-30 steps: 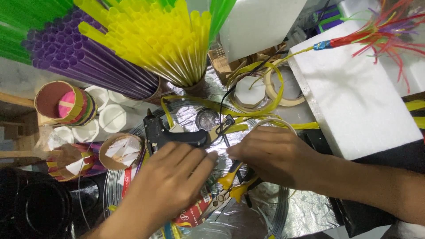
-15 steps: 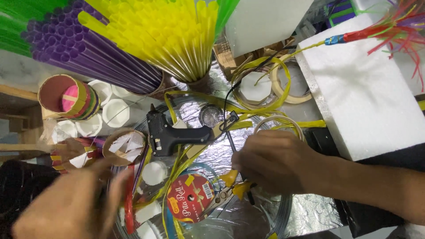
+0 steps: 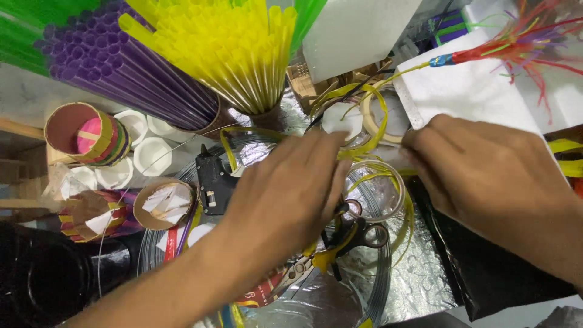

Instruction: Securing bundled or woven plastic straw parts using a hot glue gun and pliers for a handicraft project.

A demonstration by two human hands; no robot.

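Yellow plastic strips (image 3: 370, 124), looped and tangled, lying mid-table on crinkled foil (image 3: 425, 273), between both hands and just in front of a white round lid (image 3: 340, 118) and a roll of pale tape (image 3: 388, 115). Left hand (image 3: 291, 188) reaching in from below, palm down, fingers loosely together and stretched toward the strips, fingertips right at the loops; cannot tell whether anything is pinched beneath. Right hand (image 3: 486, 173) coming in from the right edge, back up, fingers curled down at the corner of a white foam sheet (image 3: 480, 91), grip hidden under the knuckles, so cannot tell. Just left of the left hand, a black glue gun (image 3: 212, 179) lying flat. Below the hands, a clear tape ring (image 3: 373, 191), black-handled scissors (image 3: 358, 234) and yellow-handled pliers (image 3: 316, 261). Toward the top, bundles of yellow straws (image 3: 225, 48) and purple straws (image 3: 121, 73) standing in holders. At far left, a cardboard tube (image 3: 79, 130) with striped wrap and small white cups (image 3: 152, 155) beside it. Top right, a stick with red and green fringe (image 3: 522, 45) resting on the foam.
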